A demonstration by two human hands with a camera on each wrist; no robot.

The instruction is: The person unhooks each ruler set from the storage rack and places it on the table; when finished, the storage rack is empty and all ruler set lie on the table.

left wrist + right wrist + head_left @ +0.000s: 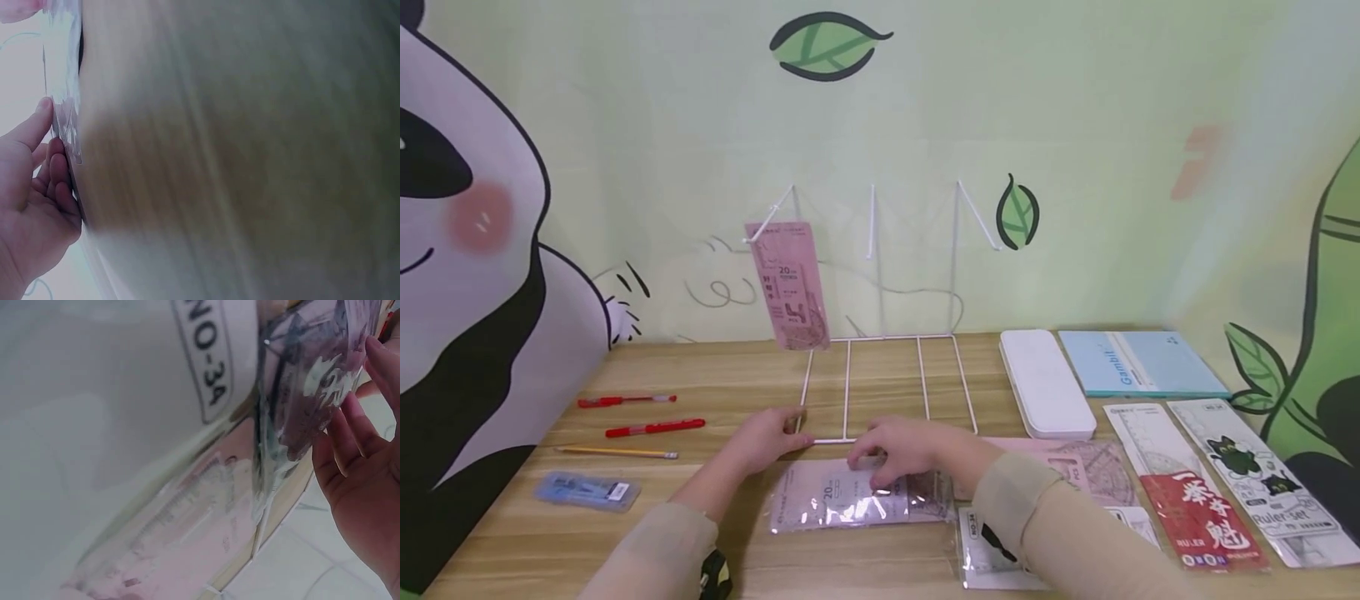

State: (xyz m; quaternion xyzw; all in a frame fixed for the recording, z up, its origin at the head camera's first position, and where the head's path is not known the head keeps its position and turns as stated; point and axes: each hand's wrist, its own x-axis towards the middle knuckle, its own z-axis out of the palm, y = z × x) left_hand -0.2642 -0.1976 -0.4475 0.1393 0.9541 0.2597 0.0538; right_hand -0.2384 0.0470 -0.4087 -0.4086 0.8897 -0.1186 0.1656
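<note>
A pink ruler-set pack in clear plastic lies on the table in front of the white wire rack. My right hand is over this pack, its fingertips on the plastic; in the right wrist view the fingers are loosely bent against the shiny wrap. By the rack's front left corner rests my left hand, just above the pack's left end. The left wrist view shows its thumb and bent fingers beside the plastic edge. Another pink ruler pack hangs on the rack's left hook.
To the left lie two red pens, a pencil and a blue pack. On the right are a white case, a blue notebook and several ruler packs. White hooks jut forward from the rack.
</note>
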